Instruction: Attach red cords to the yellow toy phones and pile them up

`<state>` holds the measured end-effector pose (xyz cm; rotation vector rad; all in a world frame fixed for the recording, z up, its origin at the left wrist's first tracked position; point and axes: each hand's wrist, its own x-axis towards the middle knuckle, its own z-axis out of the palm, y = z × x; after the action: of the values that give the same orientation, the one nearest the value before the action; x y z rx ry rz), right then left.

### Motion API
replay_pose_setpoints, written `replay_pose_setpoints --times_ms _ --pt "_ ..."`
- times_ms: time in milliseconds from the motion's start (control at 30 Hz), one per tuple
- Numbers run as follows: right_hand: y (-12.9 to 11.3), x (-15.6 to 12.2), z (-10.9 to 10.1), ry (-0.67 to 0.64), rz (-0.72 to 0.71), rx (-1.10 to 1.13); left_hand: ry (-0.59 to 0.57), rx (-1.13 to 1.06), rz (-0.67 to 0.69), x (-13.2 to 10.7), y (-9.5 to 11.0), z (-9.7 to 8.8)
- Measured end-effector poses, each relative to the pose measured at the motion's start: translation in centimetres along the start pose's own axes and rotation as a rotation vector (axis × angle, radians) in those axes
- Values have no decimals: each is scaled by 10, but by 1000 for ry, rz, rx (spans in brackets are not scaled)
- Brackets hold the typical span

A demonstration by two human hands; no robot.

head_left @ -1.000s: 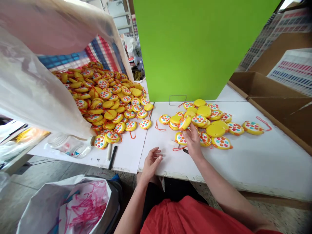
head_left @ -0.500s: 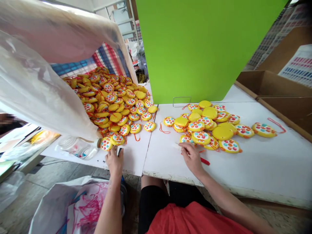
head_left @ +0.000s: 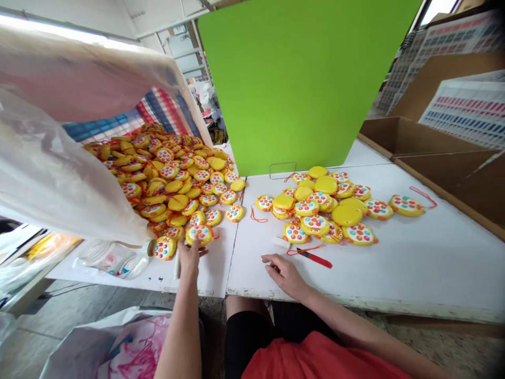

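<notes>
My left hand (head_left: 190, 259) grips a yellow oval toy (head_left: 199, 235) with a white, coloured-dot top and an orange cord, lifted at the front edge of a big heap of like toys (head_left: 173, 187). Beside that hand lies a white stick-like piece (head_left: 177, 267), partly hidden. My right hand (head_left: 287, 275) rests low over the white table with its index finger stretched out and the other fingers loosely bent; nothing shows in it. Just beyond it are a small white scrap (head_left: 281, 242) and a red-handled tool with a dark tip (head_left: 315, 258). A smaller group of toys (head_left: 347, 214) lies behind these.
A tall green panel (head_left: 303, 89) stands at the back, with a wire bracket (head_left: 282, 170) at its foot. Open cardboard boxes (head_left: 430, 138) are at right. Plastic sheeting (head_left: 59, 184) and a clear jar (head_left: 112, 257) are left; a bag (head_left: 130, 337) sits below.
My left hand has taken hold of a toy and raised it slightly rightward from the heap's edge. My right hand has drawn back toward me, away from the white scrap. The view has shifted.
</notes>
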<state>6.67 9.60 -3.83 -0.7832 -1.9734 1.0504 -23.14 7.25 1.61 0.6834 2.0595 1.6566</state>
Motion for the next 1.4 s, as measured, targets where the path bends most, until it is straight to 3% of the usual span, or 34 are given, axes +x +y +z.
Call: replay_pose_setpoints --times_ms 100,200,300,467,600,767,967,1100,1233,1400 --pt "0 1 0 -24 72 42 -263 -331 -90 -61 -10 31" --pt "1 2 -1 -22 131 88 -517 -457 -192 -118 -13 58" --pt "0 4 -5 47 128 140 -697 -450 -188 -144 -11 68" --pt "-2 6 -10 30 121 232 -732 -350 -184 -133 -11 58" --pt "-2 5 -12 49 176 257 -767 -338 -262 -135 -8 54" --pt "0 5 -11 -45 164 516 -623 -532 -276 -153 0 60" --pt "5 6 -9 -73 197 601 -723 -408 -229 -149 2 60" --pt "0 6 -13 -82 166 528 -742 -350 -213 -145 -1 55" --pt "-7 4 -16 -65 180 359 -824 -282 -93 -150 -5 58" --pt "-8 4 -15 -38 197 296 -819 -202 37 -158 -9 66"
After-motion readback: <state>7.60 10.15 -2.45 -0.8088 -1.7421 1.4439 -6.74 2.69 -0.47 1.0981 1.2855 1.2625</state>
